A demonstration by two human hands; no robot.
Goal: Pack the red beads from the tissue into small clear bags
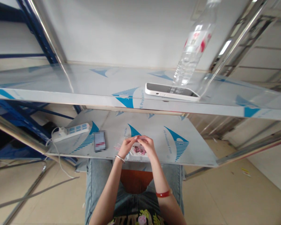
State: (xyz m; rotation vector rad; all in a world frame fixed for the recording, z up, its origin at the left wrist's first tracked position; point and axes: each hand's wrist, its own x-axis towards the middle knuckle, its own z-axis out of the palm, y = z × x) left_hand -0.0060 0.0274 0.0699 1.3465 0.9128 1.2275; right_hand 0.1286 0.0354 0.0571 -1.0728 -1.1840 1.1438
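Note:
Over the lower shelf, my left hand (pixel 126 147) and my right hand (pixel 148 144) meet at the fingertips. Both are closed in a pinch, and whatever sits between the fingers is too small to make out. Just under them lies a pile of dark red and pink beads (pixel 139 151) on a whitish wrapper or sheet (pixel 137 157). Thin pink strands (pixel 117 147) stick out to the left of my left hand. A bangle circles my left wrist, and a red band is on my right forearm.
On the lower shelf (pixel 154 125), a blurred phone-like device (pixel 100 140) lies left of my hands, with a white power strip (pixel 71 132) and its cable farther left. The upper shelf (pixel 89 84) carries a white-cased phone (pixel 172 91) and a clear plastic bottle (pixel 193 47); its edge overhangs behind my hands.

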